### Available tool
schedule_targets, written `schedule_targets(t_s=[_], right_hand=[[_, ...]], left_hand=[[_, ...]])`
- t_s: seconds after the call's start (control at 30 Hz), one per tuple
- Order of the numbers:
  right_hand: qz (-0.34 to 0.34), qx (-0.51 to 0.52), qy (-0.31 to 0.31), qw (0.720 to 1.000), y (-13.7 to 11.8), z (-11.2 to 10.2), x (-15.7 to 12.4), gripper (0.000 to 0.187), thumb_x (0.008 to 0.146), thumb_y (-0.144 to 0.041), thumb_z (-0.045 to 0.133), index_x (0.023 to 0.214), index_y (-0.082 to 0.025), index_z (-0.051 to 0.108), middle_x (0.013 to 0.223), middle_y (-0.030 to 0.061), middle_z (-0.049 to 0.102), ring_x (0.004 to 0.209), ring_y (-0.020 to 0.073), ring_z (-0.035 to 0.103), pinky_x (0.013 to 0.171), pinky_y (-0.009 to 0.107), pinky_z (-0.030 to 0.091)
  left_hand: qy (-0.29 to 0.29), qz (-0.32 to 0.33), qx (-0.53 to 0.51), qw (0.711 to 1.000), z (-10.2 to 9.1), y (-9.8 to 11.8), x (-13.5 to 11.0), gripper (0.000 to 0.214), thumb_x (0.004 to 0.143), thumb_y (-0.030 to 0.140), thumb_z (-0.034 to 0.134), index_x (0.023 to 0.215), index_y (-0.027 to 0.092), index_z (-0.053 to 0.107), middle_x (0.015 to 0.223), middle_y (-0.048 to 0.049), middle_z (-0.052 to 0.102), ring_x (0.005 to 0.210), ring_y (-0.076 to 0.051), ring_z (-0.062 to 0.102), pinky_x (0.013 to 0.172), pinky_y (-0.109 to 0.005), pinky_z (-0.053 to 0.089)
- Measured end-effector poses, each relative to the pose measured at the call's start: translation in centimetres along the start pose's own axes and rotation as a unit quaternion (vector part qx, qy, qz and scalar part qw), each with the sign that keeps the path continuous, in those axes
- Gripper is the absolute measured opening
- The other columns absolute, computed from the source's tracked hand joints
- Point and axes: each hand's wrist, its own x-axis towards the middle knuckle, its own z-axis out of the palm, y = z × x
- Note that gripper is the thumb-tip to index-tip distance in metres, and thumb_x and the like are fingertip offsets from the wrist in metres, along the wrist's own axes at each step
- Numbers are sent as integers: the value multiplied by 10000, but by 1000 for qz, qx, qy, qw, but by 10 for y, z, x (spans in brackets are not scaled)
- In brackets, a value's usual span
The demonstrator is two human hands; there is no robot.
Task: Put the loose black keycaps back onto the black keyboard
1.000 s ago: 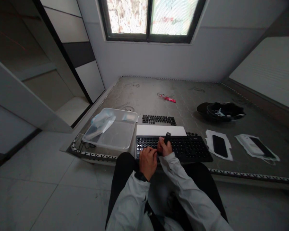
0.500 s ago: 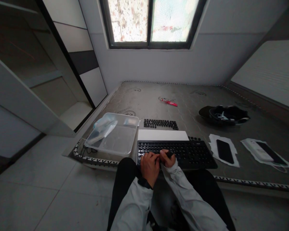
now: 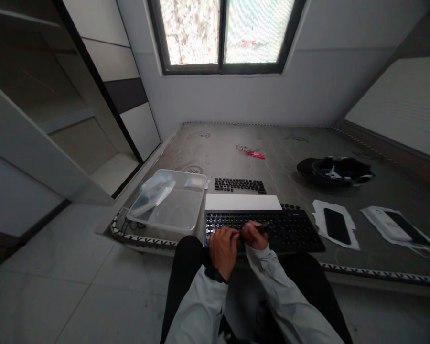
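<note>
A black keyboard [image 3: 294, 231] lies across the front edge of the mattress, over my knees. At its left, pale spots show where keycaps are off. My left hand [image 3: 222, 248] rests on its lower left part, fingers bent and close together at the front edge. Just to the right, my right hand [image 3: 255, 236] is closed around a dark, slim-handled tool [image 3: 263, 228] whose end points right; its working tip is hidden between the hands. Behind the keyboard lies a white flat strip [image 3: 242, 202]. Loose black keycaps [image 3: 239, 185] stand in rows beyond it.
On the left is a clear plastic tray [image 3: 177, 205] with plastic bags in it. A red packet [image 3: 254, 153] lies farther back. To the right are a dark cap [image 3: 338, 172], a phone [image 3: 337, 226] on white paper, and another phone [image 3: 403, 227] beside a white object.
My right hand has shifted slightly right and turned, so more of the tool's dark handle shows. My left hand stays on the keyboard. The view has moved a little.
</note>
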Motion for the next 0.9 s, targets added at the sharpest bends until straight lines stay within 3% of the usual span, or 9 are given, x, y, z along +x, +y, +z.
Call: schedule_targets(t_s=[0.1,0.17,0.27,0.37,0.43,0.53,0.9], right_hand=[[9,17,40,999,-13,-16,6,527,884,-568,452,509,-236,285,423,-79,221,358,81,201,364,252,186],[13,-66,54,996,-24,-33,7,500,883,-512,506,506,-221,352,436,-66,281,383,84,254,382,251,208],[-39,-256,-3,966,-35,-52,3,432,850,-412,588,491,-202,471,450,-35,428,422,101,395,439,255,317],[-108,-327,-63,937,-35,-55,-5,218,846,-332,599,685,-213,684,639,19,664,573,154,606,571,269,468],[-133,-340,-101,925,-31,-50,-9,152,852,-296,606,900,-238,738,773,35,725,669,166,665,640,269,515],[-153,-349,-126,916,-24,-41,-13,242,856,-259,621,1082,-265,710,814,30,735,680,152,678,646,248,530],[-147,-299,-117,936,-23,-39,-15,208,869,-262,608,1042,-258,724,824,36,735,706,150,686,647,235,528]], left_hand=[[23,-20,-46,998,-1,-1,0,162,939,238,467,950,236,628,939,-21,672,898,-176,600,803,-336,407],[49,-40,-74,995,-1,-2,0,174,949,245,446,967,228,618,936,-30,677,890,-175,611,814,-337,426],[77,-66,-96,990,-1,-3,-1,167,949,271,444,973,222,602,940,-42,670,897,-186,611,828,-350,448],[83,-62,-121,987,-3,-2,-1,159,946,282,449,989,218,588,968,-47,655,938,-188,600,866,-359,460],[82,-52,-138,986,-6,-1,-1,165,947,281,445,1001,219,589,982,-48,649,959,-185,598,883,-356,468],[76,-46,-154,984,-10,2,-3,181,950,281,440,1005,223,603,985,-47,653,965,-181,605,885,-342,479],[30,-26,-201,979,-6,1,-6,186,949,302,454,1006,205,602,972,-51,666,914,-164,628,829,-294,502]])
